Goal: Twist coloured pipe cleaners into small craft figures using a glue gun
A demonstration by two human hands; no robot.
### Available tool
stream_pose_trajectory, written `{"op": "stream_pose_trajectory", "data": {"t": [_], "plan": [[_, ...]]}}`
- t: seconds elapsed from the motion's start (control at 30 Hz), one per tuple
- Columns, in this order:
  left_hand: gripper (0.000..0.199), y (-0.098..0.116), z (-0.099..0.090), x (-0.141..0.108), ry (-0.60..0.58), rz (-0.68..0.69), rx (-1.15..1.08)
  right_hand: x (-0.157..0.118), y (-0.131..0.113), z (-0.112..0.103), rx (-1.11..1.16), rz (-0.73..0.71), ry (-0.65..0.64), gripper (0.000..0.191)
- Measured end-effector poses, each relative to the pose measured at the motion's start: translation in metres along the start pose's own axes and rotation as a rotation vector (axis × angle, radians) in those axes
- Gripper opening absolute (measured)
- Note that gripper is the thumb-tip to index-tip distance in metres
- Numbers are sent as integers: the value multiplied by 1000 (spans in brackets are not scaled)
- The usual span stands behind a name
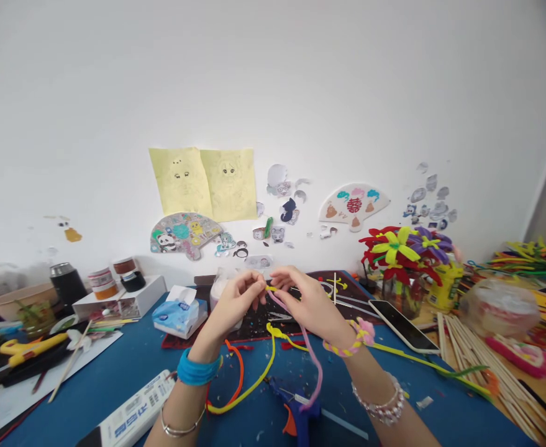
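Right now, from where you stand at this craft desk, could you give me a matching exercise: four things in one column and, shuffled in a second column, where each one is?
Things:
1. pink pipe cleaner
2. hot glue gun
3. tissue box
4. smartphone

Places:
A. Lying flat to the right of the right hand
B. Sitting to the left of the left hand
C. Dangling from between both hands
D. Lying on the blue desk mat, below the hands

Right pairs: 1-C, 2-D, 3-B, 4-A
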State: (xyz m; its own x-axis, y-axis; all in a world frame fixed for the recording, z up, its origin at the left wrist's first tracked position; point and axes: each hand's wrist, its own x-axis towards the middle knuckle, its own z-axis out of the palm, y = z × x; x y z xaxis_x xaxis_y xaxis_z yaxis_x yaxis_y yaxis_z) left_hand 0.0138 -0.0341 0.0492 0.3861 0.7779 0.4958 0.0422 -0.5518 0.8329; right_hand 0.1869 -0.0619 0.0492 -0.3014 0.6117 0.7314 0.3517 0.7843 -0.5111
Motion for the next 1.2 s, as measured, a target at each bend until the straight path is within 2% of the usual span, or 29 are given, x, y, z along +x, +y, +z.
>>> {"op": "stream_pose_trajectory", "data": {"t": [0.13,0.33,0.47,0.67,0.8,0.9,1.0,1.07,1.13,1.2], "plan": [[23,1,1,1,66,18,10,-1,-3,2,-151,-30,27,11],[21,-1,0,2,152,70,53,-4,-2,10,-180,-3,-4,15],[21,-1,0,3,160,96,64,-3,1,10,-7,77,15,15],[20,3,5,0,230,178,90,-3,6,21,395,363,-57,24],[18,4,10,-3,253,223,50,3,8,29,613,364,-18,41],[16,4,15,-3,251,261,-53,5,10,32,624,283,89,51],[14,3,19,-1,246,243,-298,0,15,35,379,137,278,48],[12,1,21,2,238,208,-542,-5,22,37,95,-85,320,33],[9,-1,19,4,242,169,-771,-7,30,40,-178,-377,272,22],[7,-2,14,6,272,136,-929,-7,36,43,-379,-596,215,20]]}}
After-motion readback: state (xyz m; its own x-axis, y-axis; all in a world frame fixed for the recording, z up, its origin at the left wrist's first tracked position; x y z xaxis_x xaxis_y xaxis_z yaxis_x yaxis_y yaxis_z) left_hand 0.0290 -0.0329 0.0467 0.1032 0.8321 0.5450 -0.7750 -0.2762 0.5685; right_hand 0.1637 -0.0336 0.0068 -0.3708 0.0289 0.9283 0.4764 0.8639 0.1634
